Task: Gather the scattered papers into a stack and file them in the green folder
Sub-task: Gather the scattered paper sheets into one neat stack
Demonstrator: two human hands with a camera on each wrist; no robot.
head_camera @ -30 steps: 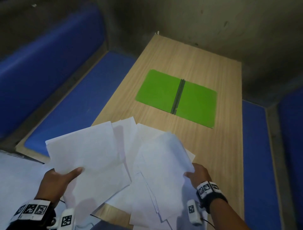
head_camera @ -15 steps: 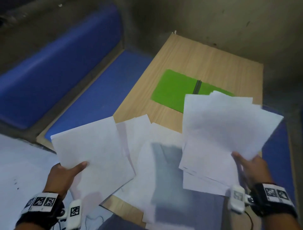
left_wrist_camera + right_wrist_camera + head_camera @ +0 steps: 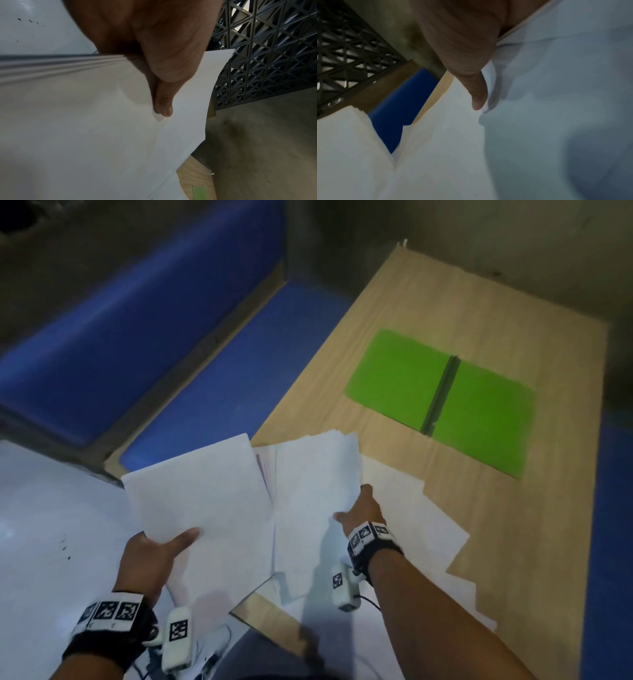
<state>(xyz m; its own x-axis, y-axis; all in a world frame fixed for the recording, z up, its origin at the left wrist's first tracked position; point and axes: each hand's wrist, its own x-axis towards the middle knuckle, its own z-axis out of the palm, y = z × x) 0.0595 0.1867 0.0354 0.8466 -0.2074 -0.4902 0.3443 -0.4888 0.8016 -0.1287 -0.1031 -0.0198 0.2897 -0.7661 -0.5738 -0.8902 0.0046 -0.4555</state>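
The green folder (image 3: 442, 398) lies open and flat on the far half of the wooden table (image 3: 479, 302). My left hand (image 3: 168, 542) holds a stack of white papers (image 3: 205, 501) at its near edge, thumb (image 3: 163, 105) on top, over the table's near left corner. My right hand (image 3: 356, 508) grips a second bundle of papers (image 3: 315, 474) by its right edge, thumb (image 3: 477, 97) pressed on the sheets. The two bundles overlap at the middle. More loose sheets (image 3: 421, 525) lie on the table under and to the right of my right hand.
A blue padded bench (image 3: 222, 364) runs along the table's left side, and another blue seat (image 3: 613, 474) along its right side. A white surface (image 3: 51, 525) lies at the lower left. Grey wall stands behind the table.
My right hand lifted a bundle off the table, swung it right over the folder, then brought it back left against the left hand's stack. The folder shows fully again. The left hand kept its hold.
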